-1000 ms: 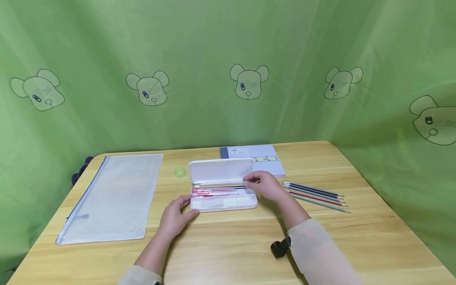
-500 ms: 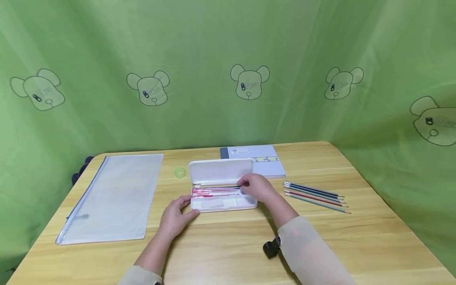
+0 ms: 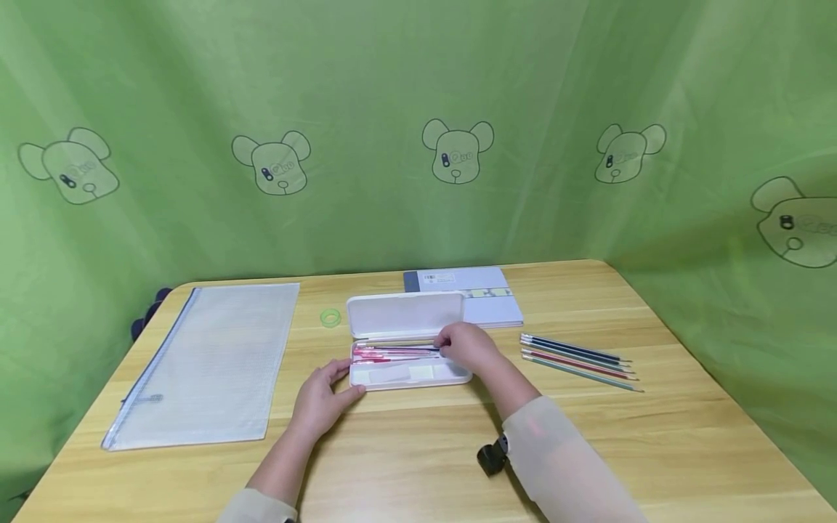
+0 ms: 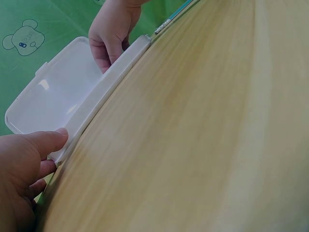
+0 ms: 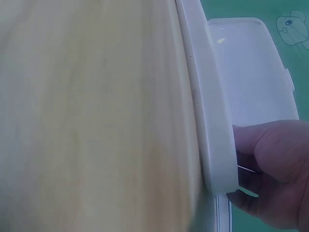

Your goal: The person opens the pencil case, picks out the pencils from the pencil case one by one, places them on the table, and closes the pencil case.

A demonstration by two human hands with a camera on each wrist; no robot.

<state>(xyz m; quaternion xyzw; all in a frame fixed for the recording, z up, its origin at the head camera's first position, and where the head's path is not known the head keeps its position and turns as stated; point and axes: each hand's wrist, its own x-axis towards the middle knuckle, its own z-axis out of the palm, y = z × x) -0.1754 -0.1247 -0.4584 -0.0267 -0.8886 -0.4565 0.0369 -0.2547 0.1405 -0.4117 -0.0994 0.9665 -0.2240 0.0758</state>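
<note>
A white pencil case [image 3: 451, 373] lies with its lid raised. Inside are red and pink pens [image 3: 375, 354], a thin dark pencil [image 3: 418, 349] and a tan stick along the hinge side. My left hand [image 3: 320, 398] grips the case's left end; in the left wrist view its thumb [image 4: 50, 141] lies on the front rim. My right hand [image 3: 469, 347] reaches into the right part of the case, its curled fingers at the dark pencil's right end, seeming to pinch it. The fingertips are hidden behind the case wall in both wrist views.
Several pencils [image 3: 575, 361] lie fanned right of the case. A notebook [image 3: 493, 311] sits behind the lid. Left are a green tape ring [image 3: 330, 317] and a translucent zip pouch [image 3: 209, 363]. A green curtain [image 3: 366, 218] surrounds the wooden table [image 3: 405, 457].
My right hand has moved left along the case, then slightly nearer. The dark pencil has shifted toward the pens, showing the tan stick behind it. My left hand stays in place.
</note>
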